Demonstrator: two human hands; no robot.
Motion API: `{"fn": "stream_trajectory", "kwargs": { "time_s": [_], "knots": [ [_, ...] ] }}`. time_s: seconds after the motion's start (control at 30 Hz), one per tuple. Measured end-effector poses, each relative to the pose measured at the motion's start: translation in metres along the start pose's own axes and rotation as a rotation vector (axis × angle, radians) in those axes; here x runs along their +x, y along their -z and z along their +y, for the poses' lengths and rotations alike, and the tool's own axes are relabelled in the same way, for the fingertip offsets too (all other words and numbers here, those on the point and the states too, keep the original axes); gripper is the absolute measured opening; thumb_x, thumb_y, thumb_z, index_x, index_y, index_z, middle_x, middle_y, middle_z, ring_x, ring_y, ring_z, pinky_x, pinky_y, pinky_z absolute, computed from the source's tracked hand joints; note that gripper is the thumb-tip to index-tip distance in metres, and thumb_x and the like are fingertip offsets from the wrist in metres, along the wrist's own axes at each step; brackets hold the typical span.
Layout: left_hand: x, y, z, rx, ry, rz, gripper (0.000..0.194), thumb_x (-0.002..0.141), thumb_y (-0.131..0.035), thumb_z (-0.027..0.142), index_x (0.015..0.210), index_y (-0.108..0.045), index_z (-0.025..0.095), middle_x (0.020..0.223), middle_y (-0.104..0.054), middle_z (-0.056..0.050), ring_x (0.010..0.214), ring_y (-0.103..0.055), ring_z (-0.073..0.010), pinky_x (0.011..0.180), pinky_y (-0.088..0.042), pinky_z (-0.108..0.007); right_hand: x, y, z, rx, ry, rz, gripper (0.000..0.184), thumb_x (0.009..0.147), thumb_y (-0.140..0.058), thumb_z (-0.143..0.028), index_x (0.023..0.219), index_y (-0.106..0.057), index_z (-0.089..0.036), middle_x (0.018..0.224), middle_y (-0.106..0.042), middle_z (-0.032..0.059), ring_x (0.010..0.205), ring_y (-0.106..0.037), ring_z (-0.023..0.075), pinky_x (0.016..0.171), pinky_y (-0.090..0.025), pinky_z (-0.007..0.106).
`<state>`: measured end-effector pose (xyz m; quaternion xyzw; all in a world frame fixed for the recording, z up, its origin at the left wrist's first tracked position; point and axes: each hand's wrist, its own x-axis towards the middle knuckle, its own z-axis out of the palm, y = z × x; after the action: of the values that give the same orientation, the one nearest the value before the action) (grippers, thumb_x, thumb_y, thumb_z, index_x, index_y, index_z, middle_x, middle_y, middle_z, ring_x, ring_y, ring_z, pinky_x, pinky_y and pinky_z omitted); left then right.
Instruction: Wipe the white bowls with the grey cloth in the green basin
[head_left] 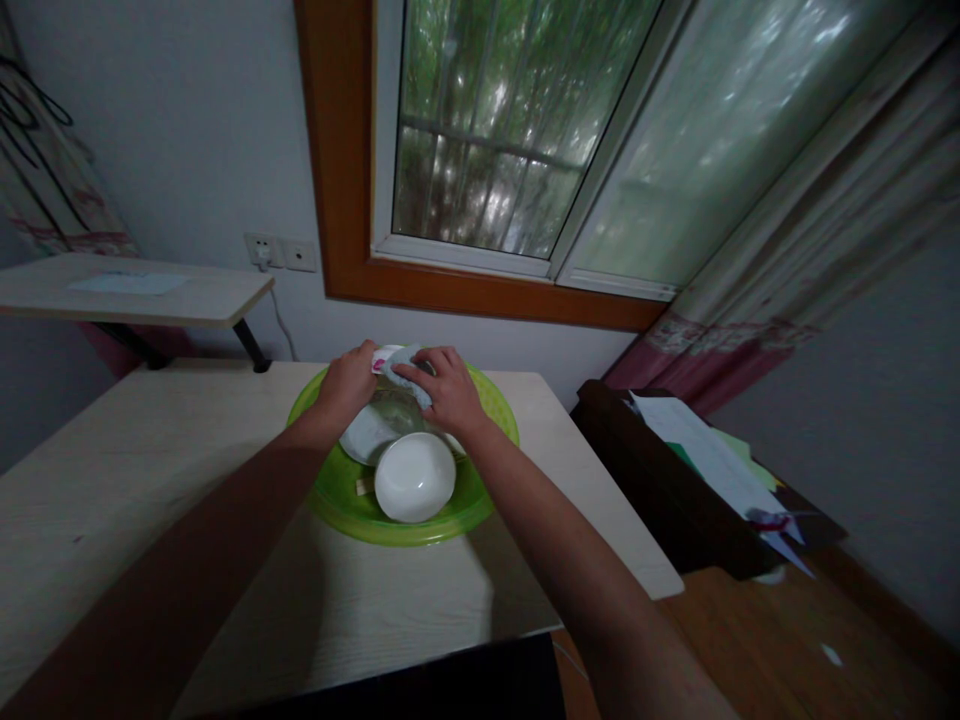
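Green basin [409, 532], head view, standing on a pale wood-grained table [225, 430] near its far edge. The left hand [349, 382], at the far left of the basin, has its fingers curled round a white piece with a pink mark [382, 358], most of which the hand hides. The right hand [450, 388], at the far right, pinches a grey cloth [409, 374] between thumb and fingers; the cloth lies against or just beside the white piece, contact being unclear. Both hands are over the far half of the basin, near each other. Within the basin, a white bowl [415, 480] sits in the near half, tilted with its opening toward the viewer; left of and beyond it lies a white dish [364, 436], partly covered, and at its left side a small pale stick end [364, 486] shows. To the far left, a raised shelf [150, 300] bears a pale sheet [129, 283]. On the far side is a window [495, 130] in a brown wooden frame [450, 297]; to the right, papers [709, 455] rest on a dark piece of furniture [645, 490].
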<state>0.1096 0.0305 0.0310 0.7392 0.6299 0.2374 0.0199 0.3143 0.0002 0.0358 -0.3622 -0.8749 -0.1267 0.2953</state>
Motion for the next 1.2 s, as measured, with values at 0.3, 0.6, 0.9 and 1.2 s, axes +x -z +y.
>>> {"fn": "stream_trajectory", "kwargs": {
  "time_s": [0.3,0.6,0.9,1.2],
  "knots": [
    [-0.0009,0.0007,-0.0001,0.026,0.007,-0.007,0.028,0.094,-0.047,0.021,0.119,-0.059,0.018,0.112,-0.074,-0.014,0.101,-0.069,-0.0248,0.083,-0.047,-0.031,-0.0013,-0.0033,0.0042,-0.005,-0.018,0.025,0.058,0.083,-0.064,-0.012,0.139,-0.061,-0.028,0.121,-0.056,0.0108,0.112,-0.044,0.0290,0.098,-0.043,0.045],
    [0.0004,-0.0020,-0.0019,0.019,-0.010,0.016,0.028,0.095,-0.045,0.022,0.118,-0.060,0.018,0.109,-0.074,-0.013,0.099,-0.069,-0.0244,0.083,-0.047,-0.030,0.0002,-0.0035,0.0017,-0.017,-0.031,0.017,0.060,0.082,-0.065,-0.010,0.138,-0.062,-0.029,0.119,-0.056,0.0099,0.110,-0.044,0.0284,0.096,-0.043,0.043],
    [0.0021,-0.0045,-0.0057,0.015,-0.021,0.019,0.026,0.095,-0.045,0.020,0.116,-0.060,0.019,0.106,-0.074,-0.013,0.097,-0.069,-0.0243,0.081,-0.046,-0.030,-0.0021,-0.0065,0.0073,0.045,-0.087,0.066,0.058,0.083,-0.061,-0.006,0.137,-0.063,-0.027,0.117,-0.054,0.0100,0.110,-0.045,0.0267,0.095,-0.044,0.041],
    [0.0004,-0.0033,-0.0048,-0.032,-0.004,0.041,0.030,0.091,-0.045,0.015,0.116,-0.061,0.020,0.106,-0.074,-0.012,0.098,-0.069,-0.0237,0.082,-0.047,-0.030,-0.0029,-0.0039,0.0042,0.092,0.036,0.043,0.052,0.084,-0.064,-0.013,0.134,-0.066,-0.027,0.115,-0.057,0.0097,0.107,-0.047,0.0265,0.094,-0.045,0.042]
  ]
}}
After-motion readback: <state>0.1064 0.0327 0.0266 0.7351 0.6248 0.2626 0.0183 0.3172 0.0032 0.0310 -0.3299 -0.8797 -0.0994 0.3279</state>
